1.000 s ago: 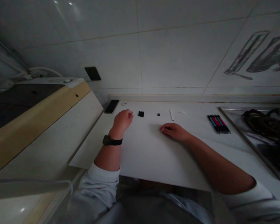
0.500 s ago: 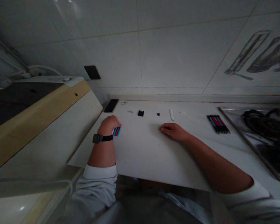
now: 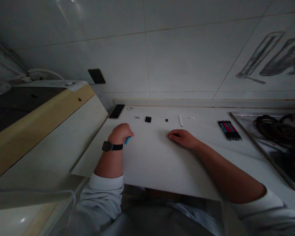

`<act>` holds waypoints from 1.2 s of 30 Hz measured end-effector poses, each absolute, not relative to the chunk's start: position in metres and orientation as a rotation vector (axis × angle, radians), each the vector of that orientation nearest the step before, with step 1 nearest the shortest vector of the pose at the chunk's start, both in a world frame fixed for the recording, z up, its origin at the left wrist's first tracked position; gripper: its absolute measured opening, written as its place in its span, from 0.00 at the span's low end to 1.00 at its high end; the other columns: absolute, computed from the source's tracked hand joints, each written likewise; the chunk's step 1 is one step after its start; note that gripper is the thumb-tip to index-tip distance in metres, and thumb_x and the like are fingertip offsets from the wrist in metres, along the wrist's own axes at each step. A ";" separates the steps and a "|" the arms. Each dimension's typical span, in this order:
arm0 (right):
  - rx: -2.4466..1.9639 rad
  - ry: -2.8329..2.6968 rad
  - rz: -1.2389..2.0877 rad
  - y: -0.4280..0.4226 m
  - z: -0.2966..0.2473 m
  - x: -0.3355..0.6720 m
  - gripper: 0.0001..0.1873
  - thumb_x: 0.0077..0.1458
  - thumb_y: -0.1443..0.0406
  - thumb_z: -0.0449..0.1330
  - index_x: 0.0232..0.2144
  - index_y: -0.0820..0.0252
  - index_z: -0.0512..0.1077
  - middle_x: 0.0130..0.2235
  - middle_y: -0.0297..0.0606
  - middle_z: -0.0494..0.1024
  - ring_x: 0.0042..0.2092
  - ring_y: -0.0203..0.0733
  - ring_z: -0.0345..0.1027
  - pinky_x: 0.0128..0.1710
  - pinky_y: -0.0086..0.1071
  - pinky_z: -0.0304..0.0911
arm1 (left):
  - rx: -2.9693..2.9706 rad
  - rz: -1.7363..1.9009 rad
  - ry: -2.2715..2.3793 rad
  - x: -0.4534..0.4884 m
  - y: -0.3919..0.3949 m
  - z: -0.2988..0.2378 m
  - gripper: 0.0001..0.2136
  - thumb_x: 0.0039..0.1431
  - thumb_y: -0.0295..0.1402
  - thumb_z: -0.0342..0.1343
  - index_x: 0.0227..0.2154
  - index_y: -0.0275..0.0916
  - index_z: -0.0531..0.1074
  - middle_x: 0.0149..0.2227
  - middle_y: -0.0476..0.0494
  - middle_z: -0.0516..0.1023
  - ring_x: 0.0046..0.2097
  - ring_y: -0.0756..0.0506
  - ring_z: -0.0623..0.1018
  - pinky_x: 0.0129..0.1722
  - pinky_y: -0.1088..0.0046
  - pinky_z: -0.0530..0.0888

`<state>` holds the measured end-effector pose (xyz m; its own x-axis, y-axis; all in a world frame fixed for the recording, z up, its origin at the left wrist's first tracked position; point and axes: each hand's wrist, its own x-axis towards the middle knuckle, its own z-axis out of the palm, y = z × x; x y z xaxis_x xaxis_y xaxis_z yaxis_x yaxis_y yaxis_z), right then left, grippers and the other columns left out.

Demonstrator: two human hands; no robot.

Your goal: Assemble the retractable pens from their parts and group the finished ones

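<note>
My left hand (image 3: 120,132), with a dark watch on its wrist, is closed over the left part of the white worktop (image 3: 152,160). Its thumb and fingertips pinch a blue pen barrel (image 3: 127,140); a sliver of red shows beside it, and the rest is hidden under the palm. My right hand (image 3: 183,137) rests on the worktop with its fingers curled in and nothing visible in them. Behind the hands lie small springs (image 3: 137,117), black ribbed grips (image 3: 148,119), a small dark square (image 3: 166,120), white sticks (image 3: 180,120) and tiny clear pieces (image 3: 192,119).
Several black pens with blue and red sections (image 3: 229,130) lie in a row at the right, beside a gas stove (image 3: 277,141). A phone (image 3: 116,111) and a small ring (image 3: 130,108) lie at the back left. A white cabinet (image 3: 71,131) borders the left edge.
My left hand has shifted a little right. The blue and red barrels under it, seen side by side before, now show mostly as one blue piece. My right hand has stayed still.
</note>
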<state>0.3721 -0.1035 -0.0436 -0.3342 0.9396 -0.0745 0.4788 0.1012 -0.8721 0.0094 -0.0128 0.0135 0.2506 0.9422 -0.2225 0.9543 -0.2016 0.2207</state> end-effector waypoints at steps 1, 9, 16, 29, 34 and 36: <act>-1.383 -1.875 1.166 -0.104 -0.043 0.372 0.19 0.60 0.50 0.59 0.42 0.57 0.78 0.32 0.37 0.76 0.30 0.37 0.65 0.32 0.31 0.60 | 2.212 -0.147 1.739 0.011 -0.013 0.013 0.10 0.49 0.38 0.67 0.20 0.39 0.76 0.17 0.45 0.73 0.25 0.46 0.74 0.30 0.70 0.67; -1.400 -1.920 1.100 -0.104 -0.041 0.372 0.19 0.62 0.51 0.58 0.42 0.59 0.79 0.32 0.37 0.77 0.30 0.37 0.64 0.32 0.31 0.59 | 2.255 -0.038 1.680 0.024 -0.019 0.006 0.14 0.47 0.26 0.65 0.39 0.40 0.78 0.31 0.45 0.82 0.30 0.46 0.77 0.31 0.72 0.68; -1.378 -1.971 0.968 -0.106 -0.038 0.366 0.19 0.62 0.52 0.58 0.43 0.59 0.79 0.32 0.37 0.77 0.33 0.39 0.66 0.35 0.32 0.60 | 2.369 0.411 1.121 0.075 -0.035 0.003 0.08 0.56 0.28 0.63 0.39 0.39 0.78 0.35 0.46 0.81 0.36 0.46 0.78 0.36 0.72 0.72; -1.276 -2.025 0.840 -0.116 -0.028 0.350 0.17 0.65 0.53 0.55 0.35 0.59 0.75 0.29 0.33 0.73 0.31 0.37 0.62 0.33 0.31 0.55 | 2.194 0.840 0.822 0.130 -0.072 -0.011 0.12 0.58 0.31 0.67 0.46 0.42 0.80 0.39 0.44 0.82 0.41 0.45 0.80 0.46 0.67 0.74; -1.202 -1.817 0.969 -0.111 -0.032 0.347 0.20 0.66 0.49 0.54 0.32 0.58 0.71 0.30 0.33 0.73 0.32 0.37 0.63 0.35 0.31 0.58 | 1.618 0.989 0.764 0.139 -0.067 -0.019 0.19 0.53 0.36 0.71 0.47 0.37 0.77 0.39 0.43 0.82 0.41 0.45 0.81 0.45 0.68 0.76; -1.187 -1.717 1.064 -0.109 -0.035 0.344 0.22 0.65 0.47 0.54 0.32 0.58 0.71 0.30 0.33 0.73 0.31 0.37 0.62 0.34 0.31 0.58 | 1.471 0.990 0.724 0.145 -0.067 -0.022 0.17 0.52 0.39 0.71 0.41 0.35 0.78 0.38 0.42 0.82 0.40 0.45 0.81 0.46 0.66 0.75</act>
<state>0.3440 -0.1093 -0.0352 -0.2618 0.9557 0.1345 0.3046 0.2140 -0.9281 0.1450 -0.0671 -0.0224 0.4512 0.8750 0.1755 -0.0982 -0.1468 0.9843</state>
